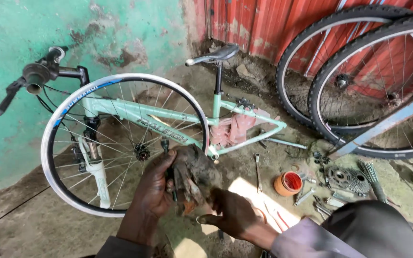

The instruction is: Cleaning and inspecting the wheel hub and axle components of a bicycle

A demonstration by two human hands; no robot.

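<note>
2 hands work a dirty rag around a thin dark rod in front of a bare wheel rim.

The left hand (155,191) is closed around the rod (170,172) and one side of the rag (194,174); the right hand (230,215) pinches the rag from below, its fingertips hidden in the cloth. The rod's lower end is covered, so what kind of part it is stays unclear. The rim (120,79) partly screens the green bicycle frame (178,114) behind. Spanners (257,169), an orange tub (288,184) and a cog set (346,179) lie on the dirt to the right; 2 tyred wheels (359,71) are cut off at the top and right edges.
</note>
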